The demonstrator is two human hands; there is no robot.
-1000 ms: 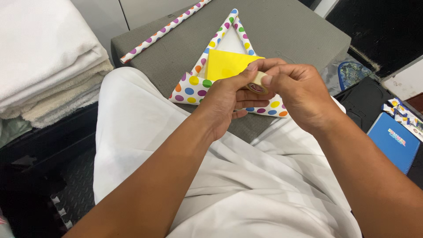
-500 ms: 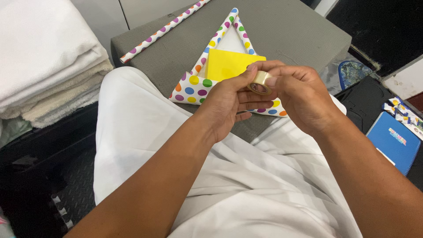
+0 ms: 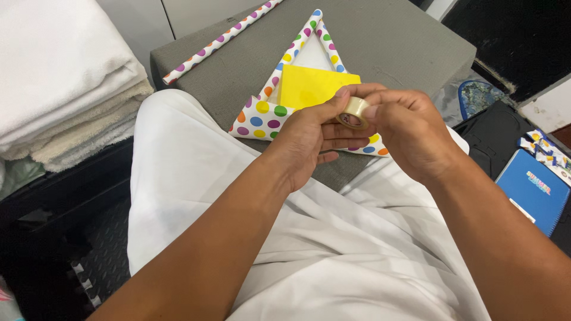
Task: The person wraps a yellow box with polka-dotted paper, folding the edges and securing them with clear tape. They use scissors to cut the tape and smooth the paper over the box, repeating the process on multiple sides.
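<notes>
Both hands meet over the lap. Left hand (image 3: 309, 139) and right hand (image 3: 407, 134) each grip the small roll of clear adhesive tape (image 3: 355, 112), fingers closed on its rim. The roll sits above a polka-dot paper triangle (image 3: 262, 113) with yellow sheet (image 3: 306, 86) on the grey bench (image 3: 386, 41)

Two hands, the left hand (image 3: 309, 139) and the right hand (image 3: 410, 134), meet at the centre on one roll of tape (image 3: 355, 111). One dotted paper triangle (image 3: 262, 113) lies at twelve o'clock with one yellow sheet (image 3: 309, 86) on it. One dotted paper tube (image 3: 220, 40) sits at eleven. One blue notebook (image 3: 535, 190) lies at three. One stack of white towels (image 3: 59, 77) sits at ten.
</notes>
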